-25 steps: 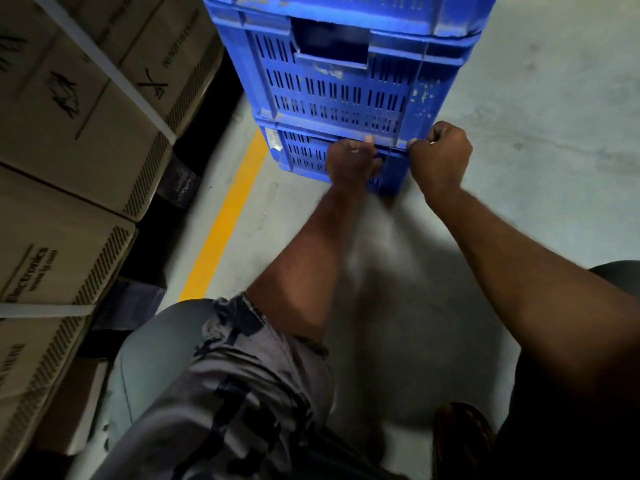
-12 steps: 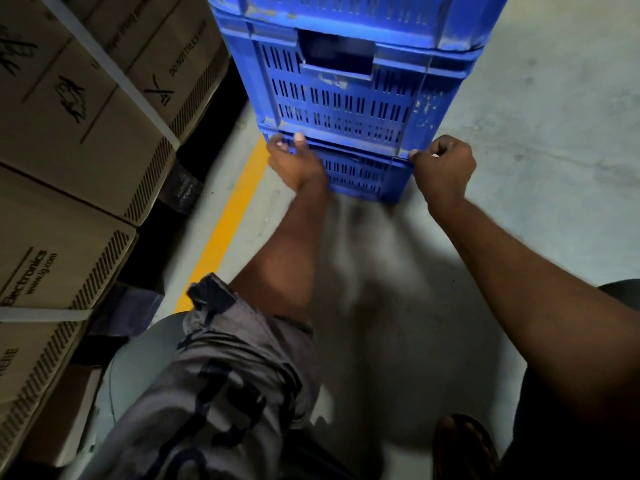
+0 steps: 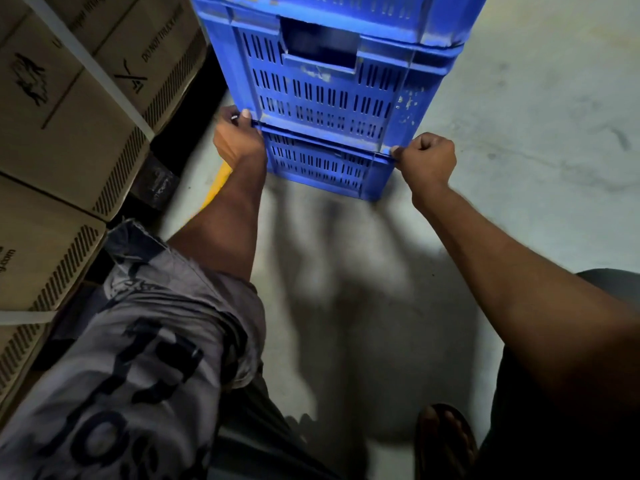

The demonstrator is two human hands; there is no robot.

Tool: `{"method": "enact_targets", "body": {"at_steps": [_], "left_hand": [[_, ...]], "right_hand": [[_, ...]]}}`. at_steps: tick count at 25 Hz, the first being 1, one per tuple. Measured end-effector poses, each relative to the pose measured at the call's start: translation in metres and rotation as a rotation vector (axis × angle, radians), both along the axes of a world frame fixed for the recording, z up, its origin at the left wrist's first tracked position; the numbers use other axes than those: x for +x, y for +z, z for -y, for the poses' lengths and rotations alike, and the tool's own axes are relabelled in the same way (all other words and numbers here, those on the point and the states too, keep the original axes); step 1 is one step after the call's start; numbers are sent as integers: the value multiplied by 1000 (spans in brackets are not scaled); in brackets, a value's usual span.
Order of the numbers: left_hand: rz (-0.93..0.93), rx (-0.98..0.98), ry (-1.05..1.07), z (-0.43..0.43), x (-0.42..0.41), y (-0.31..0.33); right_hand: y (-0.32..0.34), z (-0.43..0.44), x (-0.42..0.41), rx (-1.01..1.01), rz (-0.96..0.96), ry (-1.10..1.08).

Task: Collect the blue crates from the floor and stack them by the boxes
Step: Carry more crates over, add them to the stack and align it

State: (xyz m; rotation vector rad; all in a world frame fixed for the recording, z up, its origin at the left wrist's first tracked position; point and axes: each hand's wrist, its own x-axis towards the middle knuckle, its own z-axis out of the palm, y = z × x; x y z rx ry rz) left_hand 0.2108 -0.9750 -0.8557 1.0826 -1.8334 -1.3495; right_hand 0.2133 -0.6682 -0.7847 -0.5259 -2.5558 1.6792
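At the far middle of the scene rises a stack of blue crates with slotted walls: a bottom crate [image 3: 322, 164], a middle crate [image 3: 322, 98] sitting on its rim, and a top crate [image 3: 346, 12] that is cut off by the far edge of the view. The middle crate has a dark handle opening in its near wall and pale scuffs by its right corner. The left hand [image 3: 237, 140] grips the near left corner of the bottom crate at the rim where the two lower crates meet, fingers curled round the corner and the thumb lying on the seam. The right hand [image 3: 429, 159] is closed into a fist on the same rim at the near right corner, pinching its edge. Both forearms reach out nearly straight from the near side. The grey concrete floor [image 3: 536, 116] just near the bottom crate is smeared with blur, so whether that crate rests on it or is raised cannot be told. Just left of the stack, a yellow line [image 3: 216, 183] on the floor shows beside the left wrist. Further left, tall cardboard boxes [image 3: 69, 98] stand stacked close to the crates, crossed by a white strap [image 3: 93, 71]. A grey printed sleeve [image 3: 166, 306] fills the near left, and a sandalled foot [image 3: 445, 441] shows at the near right.
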Motion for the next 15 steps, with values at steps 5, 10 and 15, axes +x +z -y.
{"method": "enact_targets", "body": {"at_steps": [5,10,15], "left_hand": [[-20,11,-33,-12,16,31],[12,-1,-66,-13,16,42],[104,10,-55,-18,15,56]], "right_hand": [[-2,2,2,67,-47,22],[-5,11,7,179,-131,44],[-8,12,12,167,-129,53]]}}
